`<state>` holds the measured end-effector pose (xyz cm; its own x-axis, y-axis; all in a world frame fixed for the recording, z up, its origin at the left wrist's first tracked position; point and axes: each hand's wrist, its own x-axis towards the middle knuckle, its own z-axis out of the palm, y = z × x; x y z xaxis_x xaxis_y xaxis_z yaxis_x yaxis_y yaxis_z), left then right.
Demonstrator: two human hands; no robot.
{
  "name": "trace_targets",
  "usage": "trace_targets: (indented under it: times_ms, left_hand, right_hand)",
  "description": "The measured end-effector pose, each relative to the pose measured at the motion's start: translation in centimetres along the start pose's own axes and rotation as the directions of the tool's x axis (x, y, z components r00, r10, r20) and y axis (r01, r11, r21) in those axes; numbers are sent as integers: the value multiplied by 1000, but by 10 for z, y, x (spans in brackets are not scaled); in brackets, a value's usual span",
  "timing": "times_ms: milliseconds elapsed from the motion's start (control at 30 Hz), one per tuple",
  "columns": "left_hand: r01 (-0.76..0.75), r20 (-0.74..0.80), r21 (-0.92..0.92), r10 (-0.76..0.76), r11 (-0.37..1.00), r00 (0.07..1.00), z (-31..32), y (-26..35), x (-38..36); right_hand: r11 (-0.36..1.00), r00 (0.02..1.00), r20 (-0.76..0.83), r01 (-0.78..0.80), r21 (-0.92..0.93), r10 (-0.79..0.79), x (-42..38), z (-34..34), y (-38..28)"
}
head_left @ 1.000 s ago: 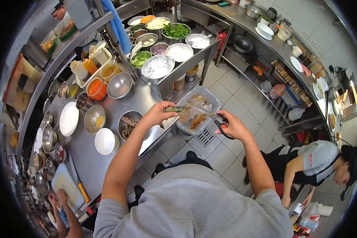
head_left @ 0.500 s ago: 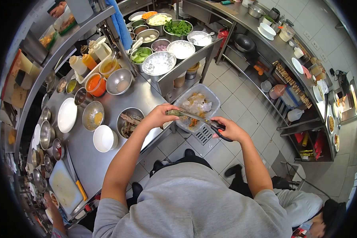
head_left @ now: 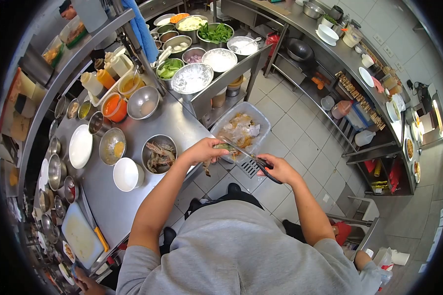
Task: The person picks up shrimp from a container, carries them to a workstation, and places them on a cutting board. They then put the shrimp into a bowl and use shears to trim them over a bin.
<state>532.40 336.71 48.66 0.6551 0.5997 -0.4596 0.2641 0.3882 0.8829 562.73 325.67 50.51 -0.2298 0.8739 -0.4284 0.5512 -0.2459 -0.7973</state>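
My left hand is closed around a raw shrimp, whose tail end hangs below the fingers. In my right hand are black-handled scissors, their blades reaching left to the shrimp at my left fingertips. How far the blades are apart is too small to tell. Below both hands stands a translucent plastic bin with scraps and crumpled clear plastic inside. Left of my left hand, a metal bowl on the steel counter holds several raw shrimp.
A white bowl, an oval white plate and metal bowls sit on the counter. A knife lies beside the cutting board. Ingredient bowls fill the rack ahead. At lower left a co-worker's hand shows.
The shrimp's tail end now hangs visibly under my left hand. The scissors sit slightly lower and further left. At lower right, the crouching person has mostly left view, and the view has shifted a little.
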Motion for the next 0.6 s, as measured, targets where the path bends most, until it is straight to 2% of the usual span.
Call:
trace_targets:
  times_ms: [67, 167, 200, 267, 333, 400, 433, 500, 533, 600]
  left_hand:
    - [40, 41, -22, -39, 999, 998, -1, -10, 7]
    - [180, 110, 7, -179, 984, 978, 2, -23, 13]
    - [179, 111, 8, -179, 984, 978, 3, -25, 16]
    - [268, 119, 66, -274, 961, 954, 6, -37, 24]
    - [276, 107, 50, -280, 960, 954, 9, -48, 30]
    - [251, -10, -83, -253, 964, 967, 11, -56, 36]
    - [253, -7, -81, -255, 964, 967, 14, -54, 37]
    - [146, -193, -523, -284, 840, 939, 17, -48, 40]
    - [150, -192, -523, -287, 839, 938, 14, -50, 43]
    - [-74, -244, -686, -134, 724, 960, 6, -54, 49]
  right_hand:
    - [998, 1000, 3, 8, 65, -8, 3, 13, 27]
    - [987, 999, 13, -34, 157, 33, -2, 28, 46]
    - [987, 999, 11, -34, 157, 33, -5, 32, 50]
    - [982, 985, -37, -163, 98, 167, -9, 40, 58]
    - [978, 980, -49, -187, 94, 192, -13, 45, 67]
    - [957, 967, -71, -228, 176, 244, -13, 49, 78]
    - [957, 967, -72, -230, 179, 246, -12, 49, 81]
    - [952, 974, -192, -58, 302, 120, -11, 51, 89]
    - [950, 974, -191, -60, 305, 122, -11, 51, 83]
    - [974, 945, -318, 138, 177, -76, -6, 51, 71]
